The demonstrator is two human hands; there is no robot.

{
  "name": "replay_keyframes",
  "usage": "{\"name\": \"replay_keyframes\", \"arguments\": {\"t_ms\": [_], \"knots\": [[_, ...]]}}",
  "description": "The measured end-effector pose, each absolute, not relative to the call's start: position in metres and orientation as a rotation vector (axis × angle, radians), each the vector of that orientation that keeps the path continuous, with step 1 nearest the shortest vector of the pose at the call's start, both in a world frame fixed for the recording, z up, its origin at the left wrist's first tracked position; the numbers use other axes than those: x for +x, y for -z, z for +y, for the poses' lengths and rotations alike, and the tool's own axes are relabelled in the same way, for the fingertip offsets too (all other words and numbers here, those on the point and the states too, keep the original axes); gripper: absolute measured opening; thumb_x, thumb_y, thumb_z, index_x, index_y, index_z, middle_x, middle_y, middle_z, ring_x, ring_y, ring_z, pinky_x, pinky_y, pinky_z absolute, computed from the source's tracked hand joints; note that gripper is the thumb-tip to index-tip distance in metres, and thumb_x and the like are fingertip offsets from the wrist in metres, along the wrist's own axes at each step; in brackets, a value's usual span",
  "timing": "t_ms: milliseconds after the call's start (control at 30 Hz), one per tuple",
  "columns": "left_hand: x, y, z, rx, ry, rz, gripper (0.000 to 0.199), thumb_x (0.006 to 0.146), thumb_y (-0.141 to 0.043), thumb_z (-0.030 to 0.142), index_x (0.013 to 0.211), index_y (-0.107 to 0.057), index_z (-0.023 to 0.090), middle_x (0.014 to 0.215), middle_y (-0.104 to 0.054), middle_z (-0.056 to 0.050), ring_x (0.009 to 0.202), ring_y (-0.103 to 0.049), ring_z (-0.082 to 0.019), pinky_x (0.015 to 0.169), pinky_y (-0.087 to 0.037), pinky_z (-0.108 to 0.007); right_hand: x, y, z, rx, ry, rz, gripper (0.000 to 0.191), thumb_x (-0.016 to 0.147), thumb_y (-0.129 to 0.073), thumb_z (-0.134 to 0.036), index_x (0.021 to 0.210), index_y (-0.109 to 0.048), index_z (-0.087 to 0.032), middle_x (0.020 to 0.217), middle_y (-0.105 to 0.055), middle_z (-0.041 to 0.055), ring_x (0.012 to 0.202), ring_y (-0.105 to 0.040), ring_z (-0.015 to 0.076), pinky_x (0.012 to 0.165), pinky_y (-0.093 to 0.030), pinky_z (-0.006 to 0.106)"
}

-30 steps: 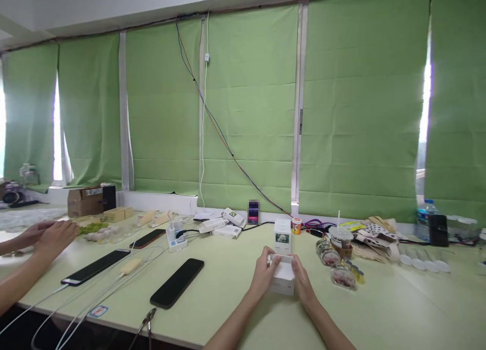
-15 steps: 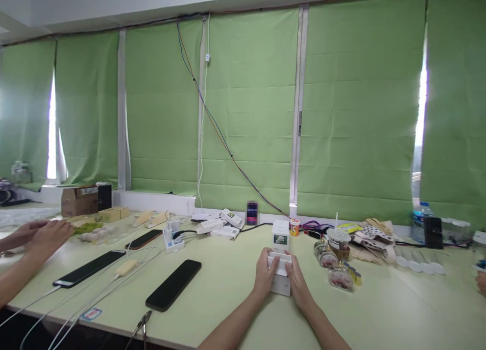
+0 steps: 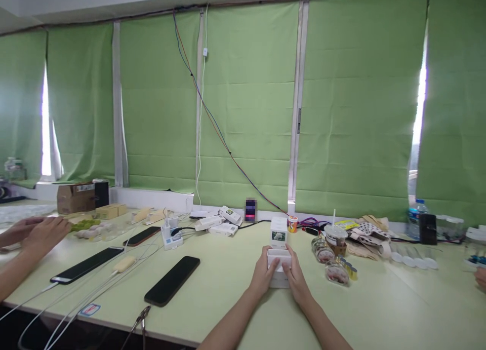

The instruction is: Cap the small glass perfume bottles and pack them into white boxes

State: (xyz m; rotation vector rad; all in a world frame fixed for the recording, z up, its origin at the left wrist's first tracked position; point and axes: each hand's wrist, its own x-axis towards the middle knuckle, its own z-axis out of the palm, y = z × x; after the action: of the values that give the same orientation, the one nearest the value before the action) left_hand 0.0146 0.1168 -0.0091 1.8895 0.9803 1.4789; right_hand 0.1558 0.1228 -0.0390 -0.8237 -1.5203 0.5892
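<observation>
Green blinds (image 3: 250,112) behind a pale surface (image 3: 220,299), with a white carton (image 3: 280,280) held between two hands at 5 o'clock in the view.
The left hand (image 3: 261,273) and right hand (image 3: 297,275) are half-curled, gripping the carton's opposite sides, thumbs near each other over its top; from the carton, a flower-printed box (image 3: 279,230) stands just beyond at 12 o'clock, a black phone (image 3: 172,280) lies well apart at 9, clear packs (image 3: 337,272) lie at 3, and a lidded cup (image 3: 335,233) stands at 2.
</observation>
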Motion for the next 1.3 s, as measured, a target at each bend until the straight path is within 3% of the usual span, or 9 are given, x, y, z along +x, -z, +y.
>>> {"name": "replay_keyframes", "arguments": {"t_ms": [433,700,1000,1167,1300], "knots": [[0.015,0.009,0.115,1.874,-1.415,0.993,0.039,0.086,-0.042,0.055,0.105,-0.04,0.021,0.093,-0.062,-0.004,0.083,-0.058,-0.02,0.075,-0.043,-0.03,0.155,0.044,0.125,-0.863,-0.643,-1.5,0.06,0.089,-0.04,-0.05,0.141,-0.027,-0.023,0.138,-0.041,0.01,0.127,-0.041,0.0227,0.106,-0.034,0.039],[0.014,0.009,0.116,1.904,-1.405,0.949,0.038,0.091,-0.028,0.055,0.102,-0.04,0.021,0.088,-0.06,-0.003,0.08,-0.056,-0.02,0.073,-0.042,-0.03,0.154,0.044,0.123,-0.871,-0.618,-1.496,0.06,0.089,-0.041,-0.05,0.141,-0.028,-0.024,0.137,-0.043,0.0088,0.125,-0.044,0.0227,0.105,-0.035,0.038],[0.013,0.01,0.118,1.882,-1.403,0.994,0.038,0.089,-0.036,0.055,0.105,-0.041,0.02,0.091,-0.061,-0.004,0.083,-0.057,-0.021,0.076,-0.042,-0.03,0.158,0.04,0.128,-0.791,-0.689,-1.441,0.059,0.082,-0.053,-0.051,0.133,-0.044,-0.023,0.132,-0.053,0.0094,0.123,-0.048,0.0259,0.101,-0.04,0.041],[0.013,0.011,0.122,1.868,-1.397,0.939,0.037,0.087,-0.045,0.049,0.109,-0.039,0.019,0.098,-0.061,-0.006,0.088,-0.058,-0.021,0.079,-0.043,-0.03,0.161,0.031,0.128,-0.583,-0.932,-1.383,0.065,0.077,-0.061,-0.05,0.134,-0.045,-0.023,0.126,-0.06,0.0111,0.114,-0.056,0.0282,0.097,-0.044,0.044],[0.013,0.014,0.126,1.842,-1.426,0.927,0.033,0.086,-0.049,0.044,0.107,-0.04,0.02,0.096,-0.061,-0.005,0.086,-0.057,-0.02,0.078,-0.043,-0.03,0.16,0.037,0.128,-0.654,-0.9,-1.38,0.062,0.08,-0.056,-0.052,0.134,-0.045,-0.024,0.129,-0.058,0.0098,0.119,-0.052,0.0263,0.1,-0.041,0.043]]}}
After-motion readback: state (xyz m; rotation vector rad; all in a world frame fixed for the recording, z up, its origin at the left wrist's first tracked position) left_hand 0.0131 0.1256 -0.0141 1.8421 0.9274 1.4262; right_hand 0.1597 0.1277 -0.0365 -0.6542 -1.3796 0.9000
